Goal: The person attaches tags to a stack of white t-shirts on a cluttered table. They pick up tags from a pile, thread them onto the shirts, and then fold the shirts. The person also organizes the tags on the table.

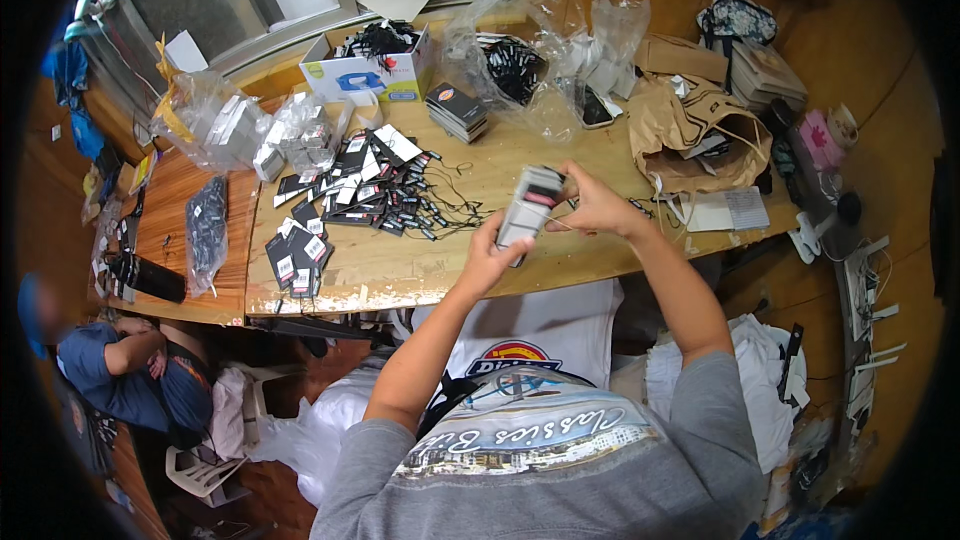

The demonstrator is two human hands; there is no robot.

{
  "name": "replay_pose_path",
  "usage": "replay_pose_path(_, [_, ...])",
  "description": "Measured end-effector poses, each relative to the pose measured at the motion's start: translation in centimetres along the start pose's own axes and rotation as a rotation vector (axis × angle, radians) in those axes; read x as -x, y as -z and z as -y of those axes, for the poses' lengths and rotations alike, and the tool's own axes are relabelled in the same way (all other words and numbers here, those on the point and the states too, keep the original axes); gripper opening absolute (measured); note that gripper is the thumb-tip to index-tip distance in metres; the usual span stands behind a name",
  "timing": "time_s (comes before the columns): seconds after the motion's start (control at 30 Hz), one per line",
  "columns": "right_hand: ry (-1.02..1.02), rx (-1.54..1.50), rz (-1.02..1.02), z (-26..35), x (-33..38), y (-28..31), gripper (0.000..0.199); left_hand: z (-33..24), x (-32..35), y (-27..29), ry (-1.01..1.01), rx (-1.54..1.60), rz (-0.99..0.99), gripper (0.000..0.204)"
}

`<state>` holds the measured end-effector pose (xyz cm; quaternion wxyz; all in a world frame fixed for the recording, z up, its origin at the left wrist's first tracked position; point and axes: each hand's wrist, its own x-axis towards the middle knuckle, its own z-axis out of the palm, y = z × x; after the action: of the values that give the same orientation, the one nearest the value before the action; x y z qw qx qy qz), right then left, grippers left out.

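Observation:
A stack of tags [528, 208], pale with a black and red part near its far end, is held tilted above the front half of the table. My left hand [487, 258] grips its near left side, thumb across the face. At the stack's far right edge is my right hand [603, 208], its fingers closed around a thin pale band that runs to the stack. Left of my hands lies a loose heap of black and white hang tags [365, 180] with black strings. Behind the stack, a neat pile of black tags [456, 112] rests on the table.
An open white box [365, 80] of black strings stands at the back, beside a clear plastic bag [515, 65]. A brown paper bag [700, 140] and a phone [596, 108] are to the right. A person [125, 370] sits at the left.

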<state>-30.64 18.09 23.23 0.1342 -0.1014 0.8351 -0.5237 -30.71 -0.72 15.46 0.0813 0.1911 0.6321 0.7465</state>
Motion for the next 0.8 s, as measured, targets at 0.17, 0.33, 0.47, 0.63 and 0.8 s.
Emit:
replay_pose_path(0.17, [-0.094,-0.174,0.147,-3.2,1.8,-2.8,0.005,-0.9,-1.4,1.6,0.225,0.506,-0.144,0.023])
replay_pose_path(0.33, [0.533,-0.744,0.002,-2.2,2.7,-4.5,0.016,-0.4,-0.9,1.5,0.317,0.458,-0.013,0.023])
replay_pose_path(0.47, [0.469,-1.452,0.000,-3.7,1.1,-6.6,0.033,-0.4,-1.7,-0.3,0.179,0.531,-0.185,0.021])
replay_pose_path(0.63, [0.341,-1.458,-0.085,-3.4,-0.5,-7.4,0.073,-0.4,-1.2,0.6,-0.462,-0.644,-0.284,0.036])
replay_pose_path(0.8, [0.150,-0.886,-0.111,-4.0,-1.0,-4.8,0.062,-1.2,-0.9,2.8,-0.648,-1.125,-0.052,0.055])
